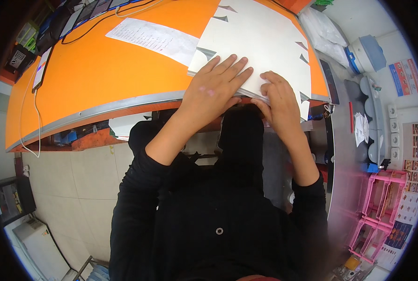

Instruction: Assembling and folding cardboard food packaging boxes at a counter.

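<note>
A stack of flat white card sheets [265, 37] with grey-edged slots lies at the right end of the orange table, its near side reaching the table edge. My left hand [213, 89] rests flat on the stack's near left part, fingers stretched out and slightly apart. Beside it, my right hand [279, 98] is closed at the near edge, with bent fingers on top and the thumb low against the edge. The fingers hide how many sheets it pinches.
A handwritten paper [155, 37] lies left of the stack on the orange table [101, 70]. Phones and cables occupy the far left, including one phone [42, 68] near the edge. To the right are a metal counter [347, 164], pink racks [382, 196] and a blue-grey container [368, 54].
</note>
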A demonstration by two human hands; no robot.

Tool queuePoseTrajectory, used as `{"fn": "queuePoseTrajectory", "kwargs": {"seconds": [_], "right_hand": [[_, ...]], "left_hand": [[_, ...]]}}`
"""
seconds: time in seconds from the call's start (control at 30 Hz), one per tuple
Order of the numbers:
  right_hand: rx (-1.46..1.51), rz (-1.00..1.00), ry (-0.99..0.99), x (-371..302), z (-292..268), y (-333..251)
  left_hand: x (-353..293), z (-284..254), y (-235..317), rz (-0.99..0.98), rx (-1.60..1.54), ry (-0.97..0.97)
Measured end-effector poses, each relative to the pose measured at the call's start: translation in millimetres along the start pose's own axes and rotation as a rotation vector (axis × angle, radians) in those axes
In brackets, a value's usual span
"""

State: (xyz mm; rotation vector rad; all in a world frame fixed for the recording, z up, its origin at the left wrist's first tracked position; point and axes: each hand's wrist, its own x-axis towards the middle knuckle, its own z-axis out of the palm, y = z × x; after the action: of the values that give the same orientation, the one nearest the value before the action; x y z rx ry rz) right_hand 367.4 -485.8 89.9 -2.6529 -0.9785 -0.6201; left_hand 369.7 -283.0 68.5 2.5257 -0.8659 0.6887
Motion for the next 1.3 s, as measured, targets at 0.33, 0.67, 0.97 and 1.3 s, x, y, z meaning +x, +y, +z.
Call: {"fn": "queuePoseTrajectory", "kwargs": {"seconds": [0.33,0.67,0.97,1.3], "right_hand": [[-0.17,-0.209,-0.124,3.3,-26.2,-23.1],[0.079,-0.332,-0.094,-10.6,-33.3,-45.6],[0.342,0.084,-0.141,17.1,-30.8,14.4],[-0.024,-0.118,-0.119,27.6,-21.7,2.9]], "left_hand": [[-11.0,-14.5,12.0,-0.025,-0.347,0.151],[-46.0,-26.7,25.1,-0.132,-0.069,0.099],[-10.5,2.6,14.0,0.031,-0.139,0.114],[-14.5,8.7,14.2,0.014,-0.061,0.167]]}}
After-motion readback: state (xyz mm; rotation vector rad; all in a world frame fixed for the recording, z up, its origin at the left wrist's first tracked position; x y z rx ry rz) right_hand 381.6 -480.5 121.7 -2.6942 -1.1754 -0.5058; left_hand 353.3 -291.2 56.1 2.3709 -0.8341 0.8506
